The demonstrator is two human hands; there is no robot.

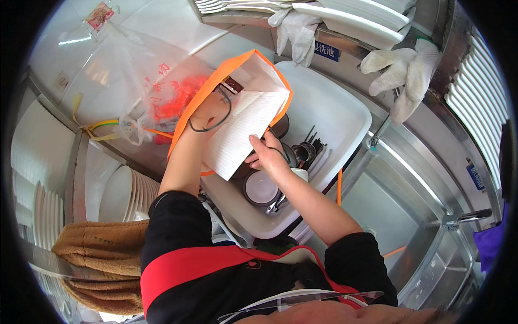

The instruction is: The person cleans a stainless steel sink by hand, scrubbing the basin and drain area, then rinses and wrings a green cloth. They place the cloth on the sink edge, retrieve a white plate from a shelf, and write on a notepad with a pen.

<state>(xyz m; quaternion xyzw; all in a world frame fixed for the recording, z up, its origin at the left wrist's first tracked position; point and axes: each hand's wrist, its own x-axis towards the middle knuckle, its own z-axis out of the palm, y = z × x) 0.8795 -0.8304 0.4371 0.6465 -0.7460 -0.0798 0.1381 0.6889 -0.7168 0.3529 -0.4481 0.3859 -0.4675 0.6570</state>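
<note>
An orange paper bag [238, 60] with a white inside hangs tilted over a large white plastic tub [336, 93]. My left hand [213, 108] reaches into its mouth, and the fingers are partly hidden there. A dark cord handle [230, 106] loops by that wrist. Sheets of lined paper [243, 129] stick out of the bag towards me. My right hand [267, 152] pinches the paper's right edge between thumb and fingers, with another dark cord near its wrist. Deeper in the bag is a dark reddish-brown item [232, 85], too covered to identify.
The tub holds dark-rimmed bowls [262, 187], ladles [300, 153] and chopsticks. On the right is a steel sink [388, 194] with a faucet [465, 218]. Work gloves [299, 32] hang from a shelf of white plates. Stacked plates [117, 194] and a brown towel [101, 251] are left.
</note>
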